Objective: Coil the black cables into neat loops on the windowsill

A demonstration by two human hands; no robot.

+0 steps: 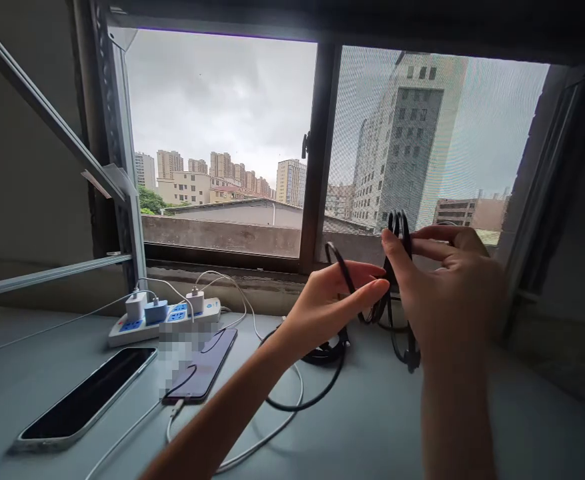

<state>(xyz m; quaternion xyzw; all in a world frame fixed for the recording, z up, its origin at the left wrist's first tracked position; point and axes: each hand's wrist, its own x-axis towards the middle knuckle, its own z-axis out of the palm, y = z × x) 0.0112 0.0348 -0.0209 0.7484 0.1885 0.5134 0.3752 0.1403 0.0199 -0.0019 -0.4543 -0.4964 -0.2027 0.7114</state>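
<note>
My right hand [447, 287] is raised in front of the window and grips a coiled bundle of black cable [397, 233] between thumb and fingers. My left hand [332, 300] pinches a strand of the same black cable just to the left of the coil. The rest of the cable hangs down and loops on the grey table [372, 427] beneath my hands.
A white power strip [165, 319] with several chargers sits at the back left of the table. Two phones lie flat, one [85, 401] at the front left, one [203, 365] beside it on a white cable [272, 427]. A metal frame [122, 213] stands at left by the window [317, 153].
</note>
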